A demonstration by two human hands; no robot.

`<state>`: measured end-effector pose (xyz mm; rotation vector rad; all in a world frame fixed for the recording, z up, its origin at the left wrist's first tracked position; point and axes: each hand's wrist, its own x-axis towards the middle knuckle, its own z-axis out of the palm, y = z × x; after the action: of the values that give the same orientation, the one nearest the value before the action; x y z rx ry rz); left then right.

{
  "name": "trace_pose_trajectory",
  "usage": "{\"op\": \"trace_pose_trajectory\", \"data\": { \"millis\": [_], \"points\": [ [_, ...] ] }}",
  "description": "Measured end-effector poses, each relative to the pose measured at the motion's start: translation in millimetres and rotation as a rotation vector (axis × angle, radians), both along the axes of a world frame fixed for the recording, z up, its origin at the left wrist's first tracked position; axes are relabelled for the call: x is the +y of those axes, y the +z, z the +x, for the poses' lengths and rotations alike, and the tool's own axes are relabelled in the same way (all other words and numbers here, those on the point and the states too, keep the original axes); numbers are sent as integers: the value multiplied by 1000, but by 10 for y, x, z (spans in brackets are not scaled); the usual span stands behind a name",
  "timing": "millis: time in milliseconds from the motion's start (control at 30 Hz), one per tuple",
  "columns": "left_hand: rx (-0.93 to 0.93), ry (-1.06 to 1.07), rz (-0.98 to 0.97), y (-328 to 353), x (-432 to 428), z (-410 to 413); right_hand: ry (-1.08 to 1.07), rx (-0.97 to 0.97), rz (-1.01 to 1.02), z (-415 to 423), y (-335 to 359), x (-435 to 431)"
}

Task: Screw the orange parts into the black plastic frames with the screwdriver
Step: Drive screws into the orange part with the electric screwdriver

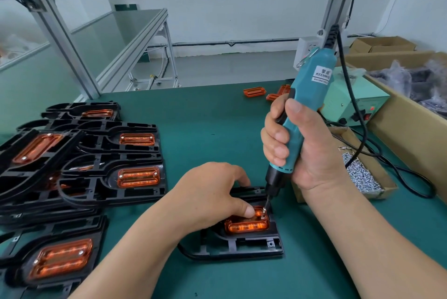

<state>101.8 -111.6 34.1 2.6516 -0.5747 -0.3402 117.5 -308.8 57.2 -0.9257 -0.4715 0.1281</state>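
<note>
Our left hand [212, 192] pinches the translucent orange part [246, 225] in its black plastic frame [242, 246] so our right hand [304, 151], gripping the teal electric screwdriver [308, 95], seats 1 screw [264, 209]

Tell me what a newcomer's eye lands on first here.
The teal screwdriver stands nearly upright in the right hand, centre right, its tip at a corner of the orange part. The left hand holds that part down in the black frame; more frames pile up at left.
</note>
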Motion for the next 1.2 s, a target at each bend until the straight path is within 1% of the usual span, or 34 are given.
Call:
{"op": "trace_pose_trajectory", "data": {
  "millis": [267, 467, 667, 767, 1000, 1200],
  "points": [
    [9, 9, 13, 19, -24, -4, 46, -16, -90, -51, 26, 59],
    [53, 39, -12, 41, -47, -38, 91, -124, -149, -137, 42, 131],
    [60, 63, -44, 73, -51, -89, 118, -269, -304, -172, 38, 212],
    [51, 68, -59, 88, -59, -115, 135, -314, -337, -179, 35, 215],
    [58, 60, -67, 101, -54, -117, 147, -297, -336, -178, 65, 226],
    [46, 67, -77, 65, -56, -106, 102, -292, -363, -197, 36, 243]
  ]
}}
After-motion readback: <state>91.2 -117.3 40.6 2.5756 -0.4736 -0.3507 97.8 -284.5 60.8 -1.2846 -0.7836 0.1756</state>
